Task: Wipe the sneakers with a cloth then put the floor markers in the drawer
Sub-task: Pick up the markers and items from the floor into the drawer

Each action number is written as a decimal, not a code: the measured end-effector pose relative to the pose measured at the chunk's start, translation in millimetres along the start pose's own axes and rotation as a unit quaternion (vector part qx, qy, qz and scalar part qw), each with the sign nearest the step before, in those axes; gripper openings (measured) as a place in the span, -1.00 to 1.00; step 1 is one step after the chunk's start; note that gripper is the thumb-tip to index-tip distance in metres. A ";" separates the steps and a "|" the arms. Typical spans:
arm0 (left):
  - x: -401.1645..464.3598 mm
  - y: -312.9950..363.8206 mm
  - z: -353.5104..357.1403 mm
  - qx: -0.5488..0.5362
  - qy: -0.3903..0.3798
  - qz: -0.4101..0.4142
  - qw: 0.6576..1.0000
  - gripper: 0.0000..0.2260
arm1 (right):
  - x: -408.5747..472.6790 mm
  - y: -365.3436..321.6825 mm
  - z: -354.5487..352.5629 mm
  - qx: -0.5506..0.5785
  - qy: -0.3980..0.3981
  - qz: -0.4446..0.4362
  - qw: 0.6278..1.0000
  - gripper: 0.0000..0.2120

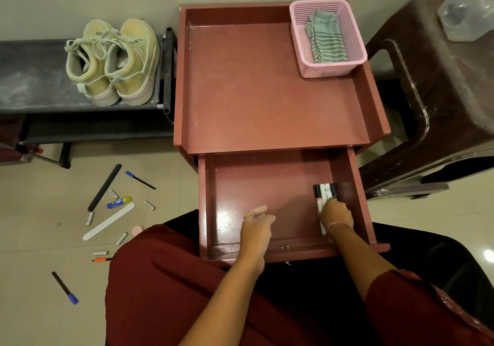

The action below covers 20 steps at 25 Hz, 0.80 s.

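Both hands are inside the open drawer (211, 198) at lower centre of frame. Right hand (335, 216) is wrapped around a bundle of markers (324, 196), caps pointing toward frame top, laying them against the drawer's right wall. Left hand (256, 225) is loose w/ fingers spread, gripping nothing, hovering just above the drawer floor.

Sneakers (113, 62) sit as a pair on the dark rack (32, 78) at upper left. Striped cloth (324, 38) lies folded in the pink basket (307, 59) on the cabinet top, upper right, so wiping looks done w/ and this is prob. the marker stage.

Still on the floor at lower left: blue-capped marker (65, 287), another blue-capped one (139, 180), an orange one (102, 259), mixed in w/ nail files, small batteries and a glue stick (119, 202).

Risks, as I judge them:
- Bundle is round and let go together, so it could roll across the smooth drawer floor.
- Orange marker lies half tucked under the red garment (160, 279), so it could be overlooked.
- Non-marker clutter is close to the markers; a fast grab could sweep batteries or the glue stick into the drawer.
- Drawer front sits over the lap; leaning left to reach could bump it.
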<state>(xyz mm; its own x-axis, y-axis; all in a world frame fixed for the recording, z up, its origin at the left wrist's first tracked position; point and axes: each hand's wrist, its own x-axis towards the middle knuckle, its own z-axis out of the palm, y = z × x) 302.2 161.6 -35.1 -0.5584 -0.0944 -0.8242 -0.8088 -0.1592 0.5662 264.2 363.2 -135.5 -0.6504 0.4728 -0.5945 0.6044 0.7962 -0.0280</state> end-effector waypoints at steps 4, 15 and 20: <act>-2.8 -0.1 -2.7 -0.007 0.003 0.002 1.000 -0.79 | -7.4 -4.1 0.3 0.000 -0.003 -0.014 1.000 -0.71; -30.8 34.1 -50.4 -0.158 0.025 0.021 0.987 -0.74 | -75.8 -64.3 -28.9 0.080 -0.031 -0.116 0.990 -0.94; -44.3 67.1 -110.6 -0.277 0.022 0.061 0.959 -0.79 | -132.5 -136.4 -48.2 0.115 -0.036 -0.217 0.969 -0.84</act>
<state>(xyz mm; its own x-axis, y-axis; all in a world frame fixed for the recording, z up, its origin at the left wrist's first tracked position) 293.1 46.5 38.0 -0.6244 -0.1838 -0.7591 -0.5095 -0.6408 0.5743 245.8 210.2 -14.1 -0.8376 0.0781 -0.5406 0.3729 0.8049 -0.4615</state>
